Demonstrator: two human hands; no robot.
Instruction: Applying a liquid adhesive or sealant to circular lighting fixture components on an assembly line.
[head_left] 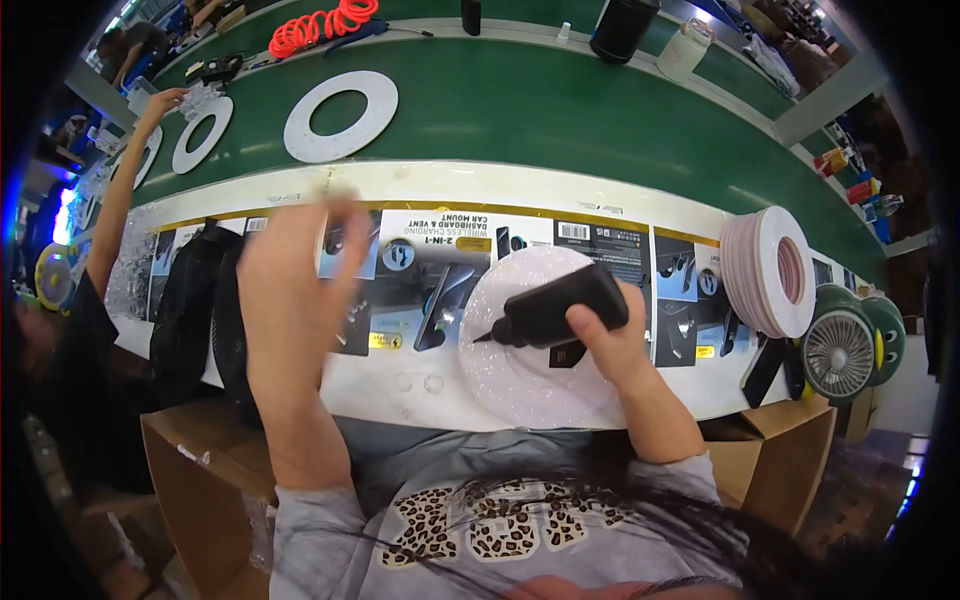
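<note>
Right grip (618, 340), three o'clock, clasping black bottle (562, 306) over white ring (515, 392), left grip (295, 290), nine o'clock, blurred, state unclear

Red coiled hose (322, 27), green fan (840, 353), cardboard box (790, 460), perhaps a jar (686, 50)

Solid black on the plastic squeeze bottle with a pointed nozzle (565, 310). White flecked with sparkle on the flat round glittery piece (515, 390). White face, pale pink edges on the thick stack of rings (782, 240). Deep green across the long flat work surface (560, 110). Bright orange-red along the coiled plastic hose (318, 28). Brown-and-black leopard spots on the cream-edged shapes (500, 530) of the grey fabric shirt (600, 560). Black, white, blue and gold over the printed cardboard sheet (445, 310).
</note>
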